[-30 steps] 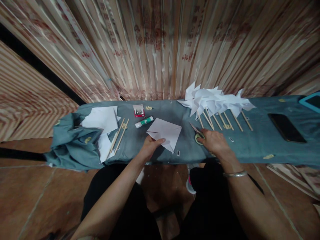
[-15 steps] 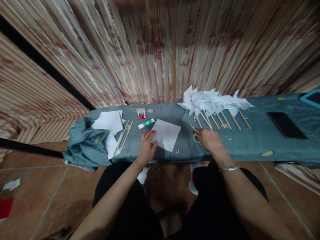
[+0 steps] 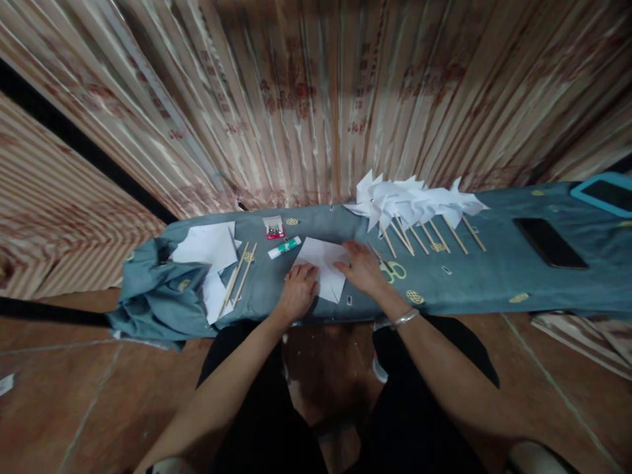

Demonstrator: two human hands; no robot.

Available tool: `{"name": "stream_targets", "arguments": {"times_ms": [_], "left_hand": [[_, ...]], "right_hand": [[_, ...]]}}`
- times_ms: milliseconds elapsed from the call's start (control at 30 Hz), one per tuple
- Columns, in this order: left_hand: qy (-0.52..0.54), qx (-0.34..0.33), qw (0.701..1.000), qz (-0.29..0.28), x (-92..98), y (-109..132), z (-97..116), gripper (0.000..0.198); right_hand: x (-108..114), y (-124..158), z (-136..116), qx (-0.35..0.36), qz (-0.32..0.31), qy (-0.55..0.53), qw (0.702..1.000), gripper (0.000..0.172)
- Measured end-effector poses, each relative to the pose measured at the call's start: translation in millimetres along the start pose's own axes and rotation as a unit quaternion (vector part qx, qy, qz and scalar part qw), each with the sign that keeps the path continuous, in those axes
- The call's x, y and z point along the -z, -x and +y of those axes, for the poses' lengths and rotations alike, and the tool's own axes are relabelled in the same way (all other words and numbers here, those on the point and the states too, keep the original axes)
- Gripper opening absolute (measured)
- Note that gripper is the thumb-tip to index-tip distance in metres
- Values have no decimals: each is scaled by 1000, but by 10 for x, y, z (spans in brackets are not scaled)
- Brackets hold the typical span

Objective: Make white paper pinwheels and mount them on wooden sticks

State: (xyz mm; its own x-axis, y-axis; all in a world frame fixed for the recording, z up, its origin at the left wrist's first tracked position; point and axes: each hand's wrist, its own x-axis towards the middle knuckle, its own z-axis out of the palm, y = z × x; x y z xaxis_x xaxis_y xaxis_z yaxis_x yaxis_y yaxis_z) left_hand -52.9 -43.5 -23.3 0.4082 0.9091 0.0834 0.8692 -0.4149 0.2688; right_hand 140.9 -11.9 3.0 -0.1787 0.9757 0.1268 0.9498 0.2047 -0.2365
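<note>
A white square sheet of paper (image 3: 323, 263) with a cut line near its lower corner lies flat on the cloth in front of me. My left hand (image 3: 299, 289) rests on its left side, fingers lying on the surface. At the right corner is my right hand (image 3: 364, 266), thumb and fingers apart and touching the sheet. Just right of that hand lie scissors (image 3: 396, 272) with green handles, their blades partly beside my fingers. A glue stick (image 3: 285, 247) lies up and left of the sheet, near a small red box of metal pins (image 3: 274, 227).
Paper pinwheels on sticks (image 3: 419, 201) lie in a row at the back right. A dark phone (image 3: 550, 242) and a blue-framed device (image 3: 602, 194) sit farther right. Loose wooden sticks (image 3: 244, 276) and white paper sheets (image 3: 205, 245) are on the left. A striped curtain (image 3: 306, 99) hangs behind the table.
My right hand has let go of the scissors and moved left onto the paper's right corner. The scissors now lie on the cloth. My left hand has shifted slightly toward the paper's lower left.
</note>
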Motion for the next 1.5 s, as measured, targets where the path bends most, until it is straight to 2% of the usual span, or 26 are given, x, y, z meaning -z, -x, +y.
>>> {"name": "stream_targets", "arguments": {"times_ms": [100, 233, 567, 667, 800, 900, 1033, 1100, 1233, 1500], "left_hand": [[4, -7, 1000, 1, -19, 17, -19, 41], [18, -8, 1000, 4, -22, 39, -45, 41], [50, -12, 999, -5, 9, 50, -97, 40], [55, -13, 998, -5, 28, 51, -82, 38], [80, -12, 997, -7, 60, 44, -105, 33], [113, -5, 993, 32, 106, 12, -242, 30], [114, 65, 974, 185, 158, -77, -597, 41], [102, 102, 964, 225, 149, -129, -776, 48], [97, 129, 965, 207, 72, -199, -972, 46], [134, 162, 958, 195, 49, -242, -997, 29]], "right_hand": [[-247, -147, -197, -9, 37, -44, 998, 60], [-427, -218, -236, -35, 35, -61, 997, 63], [-481, -208, 113, -90, 50, -93, 990, 65], [-523, -218, 208, -78, 74, -98, 989, 64], [-514, -230, 263, -56, 93, -95, 990, 54], [-448, -227, 216, -48, 107, -85, 989, 50], [-344, -233, 109, -21, 131, -100, 986, 48], [-305, -250, 75, -12, 134, -111, 985, 46], [-264, -297, 47, 3, 139, -135, 981, 44], [-310, -310, -89, 17, 108, -203, 973, 38]]}}
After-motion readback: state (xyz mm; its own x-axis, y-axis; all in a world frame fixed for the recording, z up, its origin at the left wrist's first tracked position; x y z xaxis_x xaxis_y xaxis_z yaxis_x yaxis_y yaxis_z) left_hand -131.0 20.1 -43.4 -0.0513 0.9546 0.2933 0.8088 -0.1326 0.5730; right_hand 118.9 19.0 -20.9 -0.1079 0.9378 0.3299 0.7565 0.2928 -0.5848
